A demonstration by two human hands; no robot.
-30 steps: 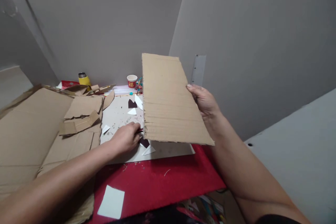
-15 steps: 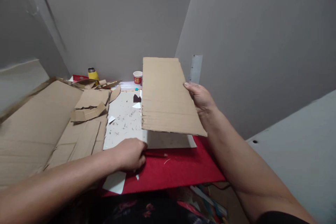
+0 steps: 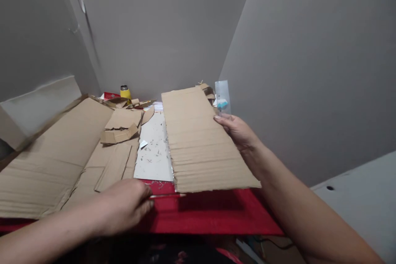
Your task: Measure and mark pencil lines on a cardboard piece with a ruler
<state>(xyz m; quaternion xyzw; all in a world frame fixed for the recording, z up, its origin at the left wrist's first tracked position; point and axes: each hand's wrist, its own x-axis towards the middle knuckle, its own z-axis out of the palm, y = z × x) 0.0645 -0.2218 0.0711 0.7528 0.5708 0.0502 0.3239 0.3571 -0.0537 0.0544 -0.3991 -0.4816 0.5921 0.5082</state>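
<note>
My right hand (image 3: 238, 132) grips the cardboard panel (image 3: 201, 140) at its 3 o'clock edge, lowered over the white board (image 3: 153, 152). Left hand (image 3: 126, 204) pinches a pencil (image 3: 168, 195); I see no marking yet.

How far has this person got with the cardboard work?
Some cutting looks done: cardboard offcuts lie on the big flattened sheet, and scraps speckle the white board. In hand: the right hand holds a cardboard panel by its edge, and the left hand grips a thin red pencil on the red cloth. The panel shows no marks or cuts yet.
</note>
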